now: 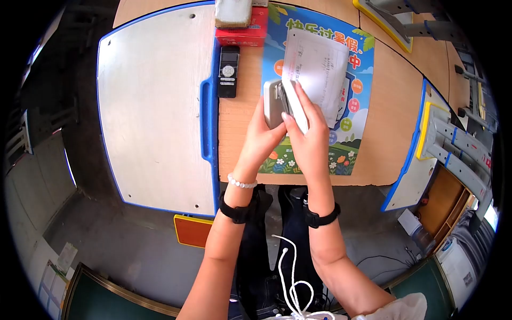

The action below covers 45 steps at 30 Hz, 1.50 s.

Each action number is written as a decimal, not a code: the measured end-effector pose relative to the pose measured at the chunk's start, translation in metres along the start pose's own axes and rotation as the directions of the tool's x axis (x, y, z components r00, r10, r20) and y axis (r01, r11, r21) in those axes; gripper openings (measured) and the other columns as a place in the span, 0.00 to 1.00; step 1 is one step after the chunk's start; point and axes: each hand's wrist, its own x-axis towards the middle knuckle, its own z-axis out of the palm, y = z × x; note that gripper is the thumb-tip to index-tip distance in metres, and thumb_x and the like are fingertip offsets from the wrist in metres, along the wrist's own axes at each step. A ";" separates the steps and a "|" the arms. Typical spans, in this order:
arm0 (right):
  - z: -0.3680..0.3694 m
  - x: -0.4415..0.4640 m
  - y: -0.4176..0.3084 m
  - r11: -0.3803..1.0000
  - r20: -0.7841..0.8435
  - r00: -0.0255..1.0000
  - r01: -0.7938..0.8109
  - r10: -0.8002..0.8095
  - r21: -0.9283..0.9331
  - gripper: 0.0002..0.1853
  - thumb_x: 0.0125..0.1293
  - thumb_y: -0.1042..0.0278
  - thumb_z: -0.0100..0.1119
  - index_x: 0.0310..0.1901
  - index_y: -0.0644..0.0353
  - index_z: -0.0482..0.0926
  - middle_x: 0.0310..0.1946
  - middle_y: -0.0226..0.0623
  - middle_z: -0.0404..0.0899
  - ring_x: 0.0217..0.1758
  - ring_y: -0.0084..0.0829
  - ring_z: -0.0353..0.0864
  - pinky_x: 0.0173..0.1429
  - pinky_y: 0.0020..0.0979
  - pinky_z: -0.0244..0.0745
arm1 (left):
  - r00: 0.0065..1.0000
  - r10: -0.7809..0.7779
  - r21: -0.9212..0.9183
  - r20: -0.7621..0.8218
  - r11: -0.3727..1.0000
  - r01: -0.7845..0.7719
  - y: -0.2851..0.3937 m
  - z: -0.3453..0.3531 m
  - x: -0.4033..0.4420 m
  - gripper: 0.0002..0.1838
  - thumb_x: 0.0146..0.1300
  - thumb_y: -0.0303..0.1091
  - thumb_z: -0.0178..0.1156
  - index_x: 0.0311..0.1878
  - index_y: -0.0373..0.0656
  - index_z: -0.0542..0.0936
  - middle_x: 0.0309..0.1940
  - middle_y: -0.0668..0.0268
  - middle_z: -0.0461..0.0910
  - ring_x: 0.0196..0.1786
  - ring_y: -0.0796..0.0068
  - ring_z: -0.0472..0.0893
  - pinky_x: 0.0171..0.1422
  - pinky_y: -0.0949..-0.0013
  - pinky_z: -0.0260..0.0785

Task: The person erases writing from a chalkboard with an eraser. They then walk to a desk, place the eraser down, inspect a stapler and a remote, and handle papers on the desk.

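My left hand (263, 132) and my right hand (309, 130) hold a white case-like object (273, 104) between them, one hand on each side. It looks parted in the middle, with a dark strip showing between two white halves; what the strip is, I cannot make out. Under and beyond the hands, a white printed paper (320, 66) lies on a colourful poster (349, 154) on the wooden desk. To the left of the hands, a black remote-like device (229, 72) rests on the desk.
A red box (242, 36) with a pale cloth-like block (233, 13) on top stands at the back. On the left is a white board (154, 106) with a blue edge and handle. Metal-framed chairs (464, 136) are at the right.
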 end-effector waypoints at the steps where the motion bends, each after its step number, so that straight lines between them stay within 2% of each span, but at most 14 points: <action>1: 0.003 0.005 -0.002 1.000 -0.027 1.000 -0.004 0.003 -0.006 0.31 0.60 0.80 0.61 0.67 0.58 0.69 0.41 0.47 0.76 0.44 0.44 0.79 0.50 0.38 0.75 | 1.000 0.021 0.091 -0.012 0.996 -0.020 0.001 -0.003 0.004 0.38 0.61 0.26 0.62 0.74 0.41 0.58 0.58 0.56 0.74 0.57 0.70 0.77 0.59 0.67 0.70; 2: 0.009 0.011 0.000 1.000 -0.060 0.998 0.015 -0.016 -0.014 0.32 0.59 0.79 0.62 0.67 0.58 0.70 0.40 0.47 0.76 0.44 0.45 0.79 0.50 0.39 0.74 | 0.985 0.166 0.194 -0.054 0.969 -0.153 -0.002 -0.005 0.009 0.36 0.62 0.24 0.60 0.73 0.39 0.58 0.53 0.55 0.77 0.51 0.69 0.79 0.54 0.68 0.73; 5: 0.033 0.032 -0.004 0.996 -0.124 0.991 0.046 -0.055 -0.078 0.32 0.58 0.78 0.63 0.67 0.59 0.69 0.40 0.49 0.75 0.45 0.47 0.79 0.51 0.40 0.74 | 0.966 0.169 0.149 -0.197 0.979 -0.141 0.012 -0.012 0.011 0.36 0.62 0.19 0.58 0.73 0.36 0.57 0.51 0.54 0.76 0.49 0.68 0.80 0.51 0.69 0.74; 6: 0.041 0.038 -0.008 0.996 -0.116 0.993 0.001 -0.012 -0.094 0.33 0.57 0.78 0.63 0.67 0.60 0.69 0.42 0.50 0.75 0.46 0.49 0.79 0.53 0.41 0.74 | 0.936 0.253 0.243 -0.244 0.950 -0.194 0.015 -0.014 0.010 0.37 0.61 0.16 0.56 0.73 0.36 0.56 0.51 0.54 0.75 0.50 0.68 0.80 0.50 0.68 0.75; 7: 0.049 0.043 -0.011 0.990 -0.119 0.993 -0.015 -0.002 -0.141 0.32 0.57 0.78 0.63 0.66 0.61 0.69 0.45 0.51 0.74 0.48 0.50 0.79 0.54 0.41 0.74 | 0.879 0.413 0.384 -0.239 0.872 -0.304 0.001 -0.023 0.016 0.35 0.60 0.16 0.56 0.72 0.37 0.59 0.52 0.50 0.74 0.52 0.60 0.79 0.52 0.65 0.75; 9: 0.068 0.050 -0.008 0.985 -0.219 0.975 -0.002 -0.036 -0.173 0.32 0.54 0.77 0.66 0.64 0.58 0.73 0.43 0.50 0.77 0.46 0.48 0.80 0.53 0.40 0.75 | 0.794 0.590 0.743 -0.144 0.595 -0.308 0.001 -0.034 0.014 0.32 0.59 0.17 0.55 0.69 0.36 0.64 0.53 0.49 0.74 0.55 0.51 0.77 0.56 0.61 0.73; 12: 0.088 0.054 -0.001 0.975 -0.251 0.966 0.001 -0.058 -0.221 0.33 0.55 0.78 0.65 0.65 0.57 0.72 0.46 0.51 0.75 0.48 0.50 0.78 0.55 0.41 0.73 | 0.772 0.635 0.776 -0.022 0.498 -0.388 -0.003 -0.039 0.006 0.29 0.58 0.18 0.57 0.66 0.34 0.68 0.55 0.48 0.73 0.56 0.47 0.75 0.59 0.58 0.71; 16: 0.092 0.053 0.002 0.977 -0.196 0.979 -0.089 0.050 -0.196 0.31 0.58 0.78 0.61 0.67 0.60 0.69 0.49 0.52 0.72 0.53 0.52 0.73 0.61 0.43 0.68 | 0.864 0.502 0.796 0.034 0.509 -0.327 -0.029 -0.035 -0.009 0.28 0.58 0.28 0.63 0.62 0.35 0.71 0.62 0.48 0.71 0.65 0.49 0.71 0.64 0.55 0.69; 19: 0.089 0.051 0.005 0.952 -0.117 0.992 0.004 -0.041 -0.305 0.31 0.61 0.79 0.58 0.67 0.64 0.65 0.54 0.57 0.66 0.56 0.55 0.72 0.59 0.42 0.72 | 0.881 0.466 0.844 0.084 0.437 -0.311 -0.037 -0.035 -0.016 0.29 0.61 0.28 0.58 0.67 0.35 0.66 0.67 0.49 0.66 0.71 0.52 0.65 0.70 0.50 0.62; 22: 0.088 0.044 0.007 0.963 -0.086 0.991 0.075 -0.100 -0.259 0.31 0.63 0.77 0.53 0.69 0.63 0.62 0.57 0.56 0.66 0.60 0.54 0.70 0.64 0.43 0.66 | 0.922 0.356 0.946 0.151 0.217 -0.239 -0.043 -0.040 -0.021 0.30 0.64 0.34 0.55 0.69 0.40 0.65 0.70 0.54 0.63 0.75 0.57 0.60 0.74 0.44 0.54; 31: 0.089 0.045 0.003 0.970 0.021 0.998 0.067 -0.064 -0.235 0.31 0.63 0.80 0.51 0.69 0.67 0.60 0.61 0.58 0.64 0.65 0.56 0.66 0.69 0.43 0.64 | 0.940 0.311 0.981 0.141 0.085 -0.175 -0.059 -0.043 -0.019 0.30 0.67 0.43 0.51 0.71 0.47 0.65 0.72 0.61 0.62 0.78 0.65 0.54 0.78 0.41 0.36; 34: 0.098 0.048 0.009 0.939 -0.021 0.991 0.122 -0.136 -0.322 0.33 0.61 0.81 0.53 0.69 0.64 0.59 0.59 0.55 0.65 0.57 0.55 0.72 0.63 0.46 0.69 | 0.934 0.336 0.989 0.124 0.038 -0.145 -0.058 -0.040 -0.017 0.31 0.67 0.47 0.49 0.72 0.48 0.64 0.72 0.63 0.63 0.79 0.66 0.53 0.78 0.38 0.34; 37: 0.097 0.056 -0.007 0.981 -0.007 1.000 0.021 -0.022 -0.191 0.32 0.63 0.81 0.50 0.70 0.63 0.58 0.59 0.57 0.66 0.60 0.56 0.70 0.65 0.43 0.68 | 0.899 0.418 0.992 0.127 -0.056 -0.114 -0.065 -0.043 -0.010 0.32 0.68 0.49 0.48 0.73 0.49 0.64 0.73 0.64 0.62 0.79 0.67 0.52 0.77 0.37 0.33; 45: 0.095 0.046 0.001 0.953 0.017 0.992 0.125 -0.126 -0.275 0.33 0.63 0.77 0.53 0.71 0.61 0.59 0.61 0.56 0.65 0.60 0.58 0.70 0.64 0.45 0.70 | 0.945 0.302 0.992 0.123 -0.016 -0.124 -0.050 -0.045 -0.012 0.34 0.66 0.51 0.50 0.74 0.50 0.62 0.75 0.65 0.59 0.79 0.68 0.52 0.77 0.37 0.32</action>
